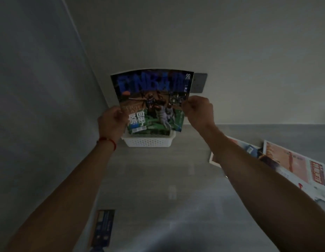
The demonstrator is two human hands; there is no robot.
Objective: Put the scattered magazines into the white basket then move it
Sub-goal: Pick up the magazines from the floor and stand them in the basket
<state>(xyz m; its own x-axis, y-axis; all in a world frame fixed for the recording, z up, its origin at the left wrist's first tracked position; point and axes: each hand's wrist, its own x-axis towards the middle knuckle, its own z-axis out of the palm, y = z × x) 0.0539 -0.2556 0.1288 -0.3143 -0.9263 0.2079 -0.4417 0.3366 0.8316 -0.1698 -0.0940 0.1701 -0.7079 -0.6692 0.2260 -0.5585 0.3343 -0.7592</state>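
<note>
A basketball magazine [150,99] with a blue title stands upright with its lower edge inside the white perforated basket [149,142], which sits in the far corner where the two walls meet. My left hand [112,120] grips the magazine's left edge and my right hand [198,110] pinches its right edge. Two more magazines lie flat on the grey surface at the right: an orange and white one [296,168] and a second magazine [247,148] partly under my right forearm.
A blue booklet [103,228] lies near the left wall at the bottom. A grey wall plate [199,82] sits behind the held magazine. Walls close the left and far sides.
</note>
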